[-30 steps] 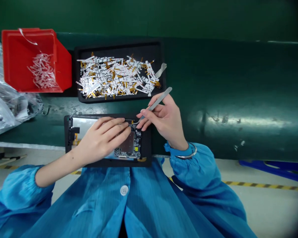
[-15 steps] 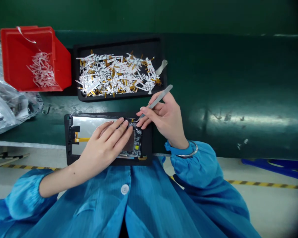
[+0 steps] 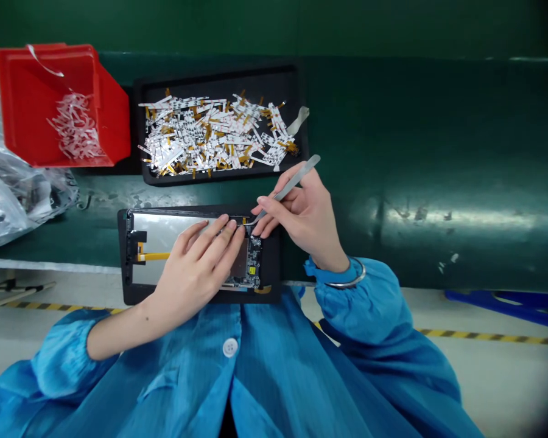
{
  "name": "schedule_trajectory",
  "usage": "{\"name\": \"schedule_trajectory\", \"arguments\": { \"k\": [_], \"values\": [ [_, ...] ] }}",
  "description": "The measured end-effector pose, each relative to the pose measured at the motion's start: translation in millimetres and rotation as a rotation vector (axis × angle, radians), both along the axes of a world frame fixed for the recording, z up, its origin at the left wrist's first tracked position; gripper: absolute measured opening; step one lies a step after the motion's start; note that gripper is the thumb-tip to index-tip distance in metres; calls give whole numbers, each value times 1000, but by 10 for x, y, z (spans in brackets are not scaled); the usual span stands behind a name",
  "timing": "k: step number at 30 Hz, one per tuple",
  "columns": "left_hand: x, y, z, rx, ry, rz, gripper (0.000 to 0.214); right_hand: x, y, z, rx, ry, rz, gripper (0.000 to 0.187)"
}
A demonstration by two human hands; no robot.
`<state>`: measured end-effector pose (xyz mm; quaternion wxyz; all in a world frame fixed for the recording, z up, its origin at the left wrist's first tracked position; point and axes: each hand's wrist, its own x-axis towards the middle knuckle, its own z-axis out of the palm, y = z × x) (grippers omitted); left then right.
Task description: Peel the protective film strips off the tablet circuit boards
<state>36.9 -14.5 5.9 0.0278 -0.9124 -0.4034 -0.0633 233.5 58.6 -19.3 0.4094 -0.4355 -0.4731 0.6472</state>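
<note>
An opened device (image 3: 158, 240) lies in a black holder (image 3: 270, 267) at the near edge of the green surface, with a metal back panel and a small circuit board (image 3: 252, 261) at its right end. My left hand (image 3: 196, 267) rests flat on the device, fingers stretched out, their tips at the board's upper corner. My right hand (image 3: 304, 216) pinches metal tweezers (image 3: 285, 187). The tweezer tips touch the board's top edge beside my left fingertips.
Behind the device, a black tray (image 3: 219, 79) holds several white and orange flex strips (image 3: 210, 135). A red bin (image 3: 31, 91) with white scraps stands at the far left, beside crumpled clear plastic bags (image 3: 13, 194). Green surface stretches away to the right.
My left hand slid a little down and to the right, uncovering an orange ribbon on the panel's left. My right hand and the tweezers stayed almost still.
</note>
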Motion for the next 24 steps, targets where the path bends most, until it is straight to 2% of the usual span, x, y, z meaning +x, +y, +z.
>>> {"name": "schedule_trajectory", "arguments": {
  "k": [8,19,22,24],
  "values": [
    [12,30,62,-1,56,-38,36,-4,8,7,-9,10,1,38],
    [-83,248,278,83,220,-301,40,-29,6,-21,12,7,-16,43],
    [-108,264,292,98,223,-309,40,-24,-49,49,72,-30,-81,39],
    [-152,253,269,64,195,-305,41,39,-151,134,138,-20,-195,32]
  ]
}}
